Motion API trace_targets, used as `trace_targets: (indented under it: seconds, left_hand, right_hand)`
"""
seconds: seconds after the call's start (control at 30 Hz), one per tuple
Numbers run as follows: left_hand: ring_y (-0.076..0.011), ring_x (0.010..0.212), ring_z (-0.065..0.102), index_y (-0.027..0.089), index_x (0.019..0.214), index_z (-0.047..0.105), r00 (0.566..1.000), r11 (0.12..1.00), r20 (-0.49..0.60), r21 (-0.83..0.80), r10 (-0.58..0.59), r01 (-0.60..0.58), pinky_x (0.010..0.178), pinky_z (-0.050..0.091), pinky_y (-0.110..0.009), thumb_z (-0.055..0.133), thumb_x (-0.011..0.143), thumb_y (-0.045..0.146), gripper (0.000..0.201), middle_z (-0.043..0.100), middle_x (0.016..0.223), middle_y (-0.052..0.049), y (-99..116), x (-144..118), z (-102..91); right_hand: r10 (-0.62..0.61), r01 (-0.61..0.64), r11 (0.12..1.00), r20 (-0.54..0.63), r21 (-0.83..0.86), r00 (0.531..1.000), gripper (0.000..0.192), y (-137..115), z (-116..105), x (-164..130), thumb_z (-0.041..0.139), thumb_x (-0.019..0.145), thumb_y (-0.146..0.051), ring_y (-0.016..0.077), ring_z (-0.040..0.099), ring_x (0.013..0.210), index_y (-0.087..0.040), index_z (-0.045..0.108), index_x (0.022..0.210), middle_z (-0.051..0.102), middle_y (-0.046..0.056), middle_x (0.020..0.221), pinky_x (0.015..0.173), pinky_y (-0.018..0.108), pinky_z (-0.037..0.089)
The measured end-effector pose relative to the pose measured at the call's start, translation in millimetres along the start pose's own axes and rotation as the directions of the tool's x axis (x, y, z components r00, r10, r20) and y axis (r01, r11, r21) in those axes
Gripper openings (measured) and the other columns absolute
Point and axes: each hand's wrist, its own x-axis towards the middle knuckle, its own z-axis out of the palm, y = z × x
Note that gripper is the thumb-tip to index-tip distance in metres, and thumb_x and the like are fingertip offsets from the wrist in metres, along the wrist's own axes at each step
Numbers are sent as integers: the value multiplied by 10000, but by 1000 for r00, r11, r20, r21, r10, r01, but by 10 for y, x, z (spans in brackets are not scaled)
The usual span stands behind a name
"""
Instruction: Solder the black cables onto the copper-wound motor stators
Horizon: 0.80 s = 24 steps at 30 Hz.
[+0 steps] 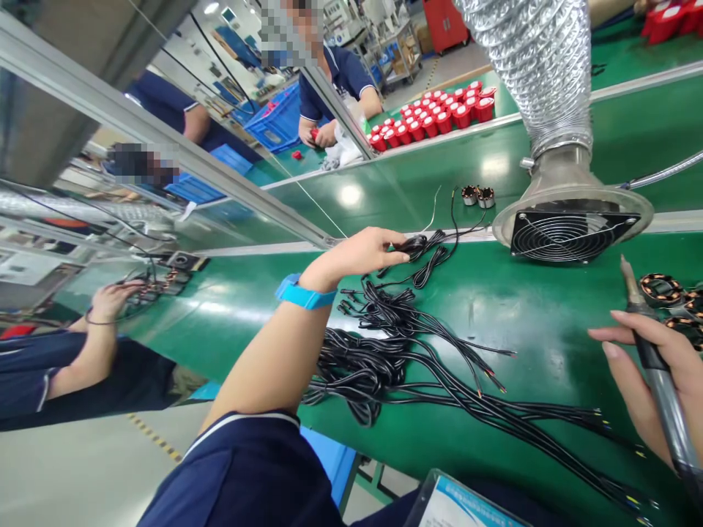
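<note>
Right hand point(684, 359), 3–4 o'clock, holds soldering iron point(663, 399); left hand point(359, 254), centre, opened narrowly at black cable point(422, 246) toward its 3 o'clock, cannot tell if gripping.

From my end, cables point(356, 366) lie on the bench point(532, 315) at lower centre, coils point(674, 288) at the right edge.

A red cabinet point(446, 23) stood at the back, near a metal cart point(407, 51). The floor point(82, 472) was pale, with a yellow-black stripe point(154, 438). A ceiling lamp point(211, 8) was shining.
</note>
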Motion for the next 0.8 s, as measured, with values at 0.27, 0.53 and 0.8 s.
trace_targets:
  seconds: [0.27, 0.53, 0.8]
  left_hand:
    - [-186, 981, 601, 208, 1311, 549, 974, 998, 216, -5, 69, -70, 825, 441, -267, 531, 824, 567, 606, 628, 1257, -80, 73, 20, 219]
    - [-248, 959, 649, 133, 1199, 565, 982, 942, 93, 310, -165, 128, 773, 482, -303, 625, 749, 415, 534, 674, 1140, -134, 61, 513, 518]
    - [-237, 1073, 533, 114, 1450, 279, 743, 828, -610, 241, -277, 507, 833, 444, -381, 334, 953, 309, 536, 304, 1494, -148, -243, 542, -449]
  right_hand:
    - [-10, 10, 1000, 4, 19, 1000, 375, -22, 7, -16, 541, 893, -412, 205, 680, 941, -314, 548, 1255, 722, -10, 978, 850, 323, 543]
    - [-1, 1, 1000, -10, -22, 1000, 362, 29, 10, 22, 538, 891, -433, 201, 701, 872, -320, 553, 1235, 730, -20, 942, 789, 321, 564]
    - [-18, 18, 1000, 18, -20, 1000, 352, 26, 31, 17, 527, 900, -414, 197, 706, 896, -321, 549, 1239, 731, -26, 942, 771, 310, 575]
